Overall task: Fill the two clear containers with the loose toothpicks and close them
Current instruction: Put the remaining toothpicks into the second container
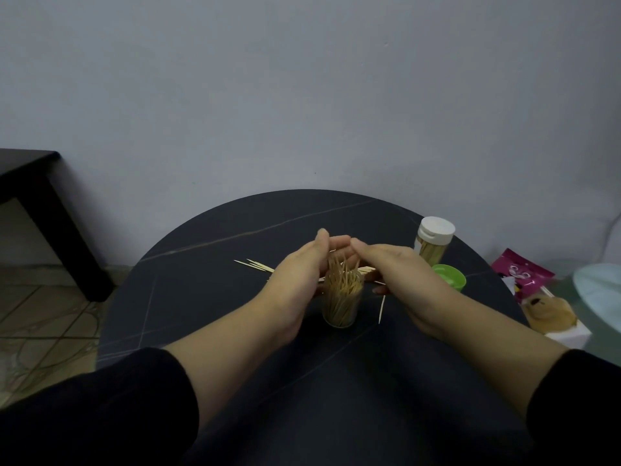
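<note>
A round, dark, faintly veined desk (pixel 208 297) carried everything. Both forearms reached in from the near edge, black sleeves pushed back. The left hand (pixel 295 280) and right hand (pixel 400 270) stood on edge, palms facing, fingertips almost meeting. Each grip was loose, fingers nearly straight, cupping a bristling bundle of pale wooden toothpicks (pixel 342 277) in an uncapped clear plastic cylinder (pixel 339 311) at the desk's middle. Near the right edge stood a second clear cylinder with a white cap (pixel 431 245), a round green lid (pixel 450 277) beside it. Loose toothpicks (pixel 255 265) lay beyond the hands.
</note>
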